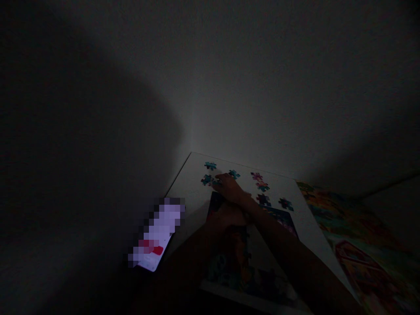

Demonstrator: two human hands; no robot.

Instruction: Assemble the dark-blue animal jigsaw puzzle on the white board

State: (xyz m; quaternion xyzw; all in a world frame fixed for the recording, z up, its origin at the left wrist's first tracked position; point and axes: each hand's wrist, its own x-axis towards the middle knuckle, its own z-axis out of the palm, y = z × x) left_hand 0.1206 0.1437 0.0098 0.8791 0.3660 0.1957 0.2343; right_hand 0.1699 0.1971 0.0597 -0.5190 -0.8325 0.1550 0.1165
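A partly assembled jigsaw puzzle (234, 253) lies on the white tabletop (188, 192). At its eleven o'clock, the right hand (227, 187) reaches across the left wrist area to loose teal pieces (207, 180), fingers extended; I cannot tell whether they grip one. The left hand (226, 214) is over the puzzle, its fingers' hold hidden. Pink pieces (262, 186) lie near twelve, a lit phone (160, 232) at nine, a colourful printed sheet (348, 245) at three.

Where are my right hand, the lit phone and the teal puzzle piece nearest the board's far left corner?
Right hand (230, 188): head view, on the back of the hand.
Lit phone (159, 234): head view, on its screen.
Teal puzzle piece (210, 166): head view, middle of its face.
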